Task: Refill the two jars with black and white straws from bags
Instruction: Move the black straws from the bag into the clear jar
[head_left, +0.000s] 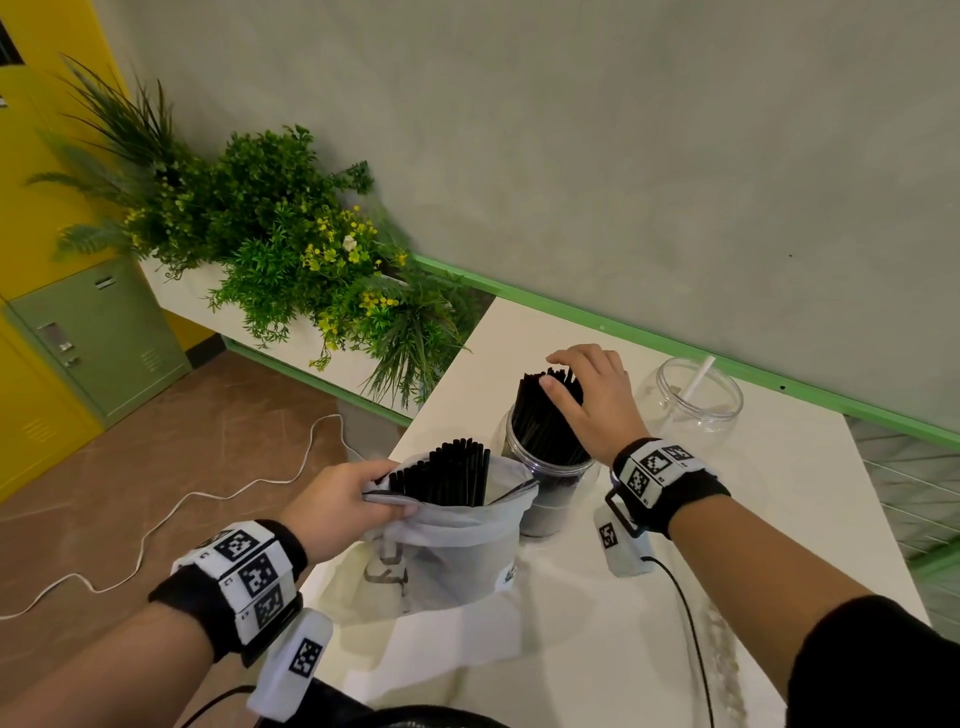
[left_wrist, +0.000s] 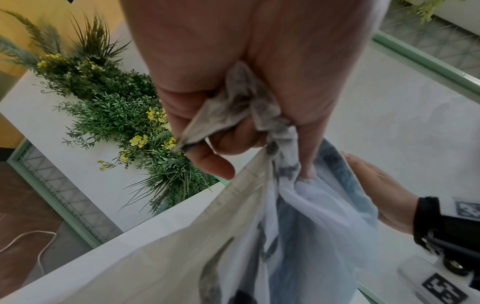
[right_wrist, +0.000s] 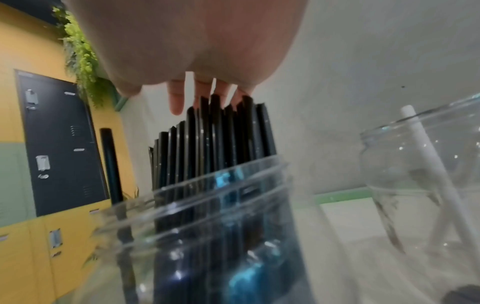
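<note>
Our left hand (head_left: 343, 506) gripping bag (head_left: 457, 551) rim, our right hand (head_left: 592, 395) fingers spread loose atop black straws (head_left: 545, 415) in jar (head_left: 550, 499)

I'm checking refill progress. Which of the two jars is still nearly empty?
The far clear jar by the wall, right of the right hand: it holds one white straw. The nearer jar is packed with black straws.
</note>
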